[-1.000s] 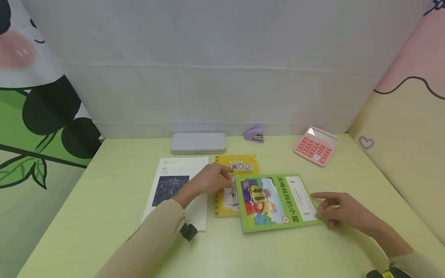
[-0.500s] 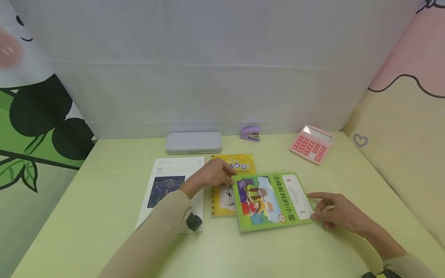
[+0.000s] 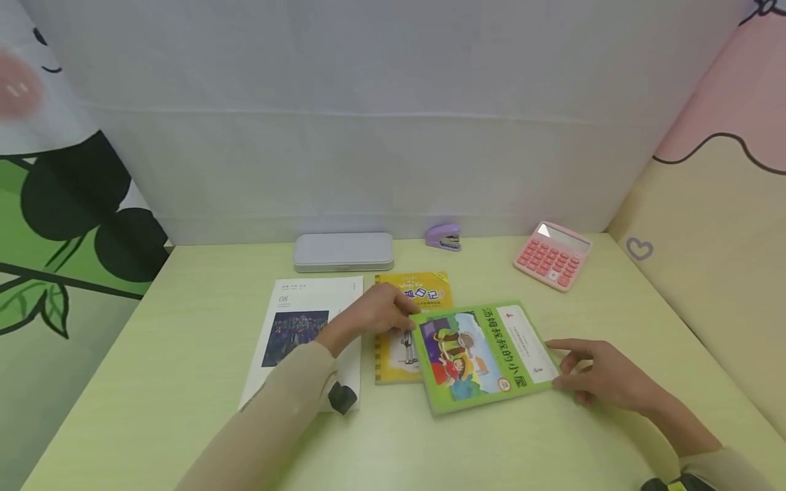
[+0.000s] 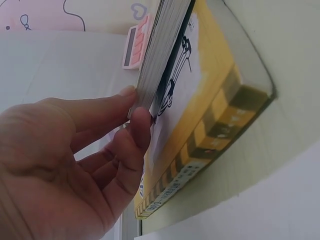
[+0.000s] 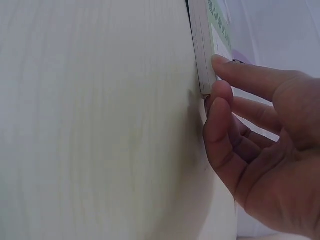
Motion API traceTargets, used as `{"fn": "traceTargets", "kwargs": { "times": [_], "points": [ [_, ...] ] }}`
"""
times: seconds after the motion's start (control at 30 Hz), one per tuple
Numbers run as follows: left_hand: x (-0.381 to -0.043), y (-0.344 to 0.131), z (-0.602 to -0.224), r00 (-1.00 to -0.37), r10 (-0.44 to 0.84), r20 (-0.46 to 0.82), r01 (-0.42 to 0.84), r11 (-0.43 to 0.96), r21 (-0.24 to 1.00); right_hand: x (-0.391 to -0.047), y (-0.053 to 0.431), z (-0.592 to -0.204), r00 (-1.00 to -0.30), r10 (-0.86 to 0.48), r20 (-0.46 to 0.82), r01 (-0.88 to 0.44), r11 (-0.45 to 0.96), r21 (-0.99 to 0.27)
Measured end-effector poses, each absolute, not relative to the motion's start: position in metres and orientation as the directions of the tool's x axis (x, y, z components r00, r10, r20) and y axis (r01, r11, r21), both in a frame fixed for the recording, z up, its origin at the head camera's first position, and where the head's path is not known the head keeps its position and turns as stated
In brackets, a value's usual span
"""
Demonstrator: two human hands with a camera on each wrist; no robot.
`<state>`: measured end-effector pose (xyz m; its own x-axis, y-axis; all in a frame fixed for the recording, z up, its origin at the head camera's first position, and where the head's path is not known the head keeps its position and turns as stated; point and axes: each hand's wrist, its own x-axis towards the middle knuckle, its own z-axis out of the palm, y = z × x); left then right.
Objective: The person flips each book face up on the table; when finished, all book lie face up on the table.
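Note:
A green picture-covered book lies partly over a yellow book, covering its lower right part. My left hand pinches the green book's far left corner between thumb and fingers. In the left wrist view that hand grips the page edges close above the yellow book's cover, and a gap shows between the two books. At the opposite, near right corner my right hand holds the green book. The right wrist view has its thumb on the cover and fingertips under the page block.
Under my left forearm lies a white booklet with a dark picture. Along the back stand a pale flat case, a purple stapler and a pink calculator. A white sheet hangs behind the table.
My left hand has moved from above the yellow book to the green book's corner and taken hold of it. The green book has turned slightly, its near left corner coming towards me.

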<state>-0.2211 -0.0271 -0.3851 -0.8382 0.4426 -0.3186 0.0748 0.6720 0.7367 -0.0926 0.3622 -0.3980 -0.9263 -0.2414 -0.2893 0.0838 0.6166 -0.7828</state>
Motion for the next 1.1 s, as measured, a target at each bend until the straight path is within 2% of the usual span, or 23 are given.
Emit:
{"fn": "traceTargets", "kwargs": {
  "times": [0.33, 0.63, 0.9, 1.1],
  "points": [
    [-0.209, -0.032, -0.389, -0.820, 0.461, -0.339, 0.048, 0.646, 0.762, -0.110, 0.376, -0.400, -0.940, -0.160, -0.300, 0.117, 0.678, -0.725],
    [-0.199, -0.031, -0.389, -0.815, 0.490, -0.309, 0.088, 0.632, 0.770, -0.126, 0.378, -0.398, -0.956, -0.058, -0.286, 0.158, 0.723, -0.673],
    [-0.193, -0.031, -0.387, -0.797, 0.529, -0.292, 0.124, 0.617, 0.777, -0.135, 0.374, -0.399, -0.959, 0.057, -0.278, 0.234, 0.712, -0.662],
    [-0.189, -0.029, -0.388, -0.788, 0.549, -0.278, 0.150, 0.609, 0.779, -0.140, 0.370, -0.401, -0.962, 0.095, -0.257, 0.253, 0.673, -0.696]
  ]
}}
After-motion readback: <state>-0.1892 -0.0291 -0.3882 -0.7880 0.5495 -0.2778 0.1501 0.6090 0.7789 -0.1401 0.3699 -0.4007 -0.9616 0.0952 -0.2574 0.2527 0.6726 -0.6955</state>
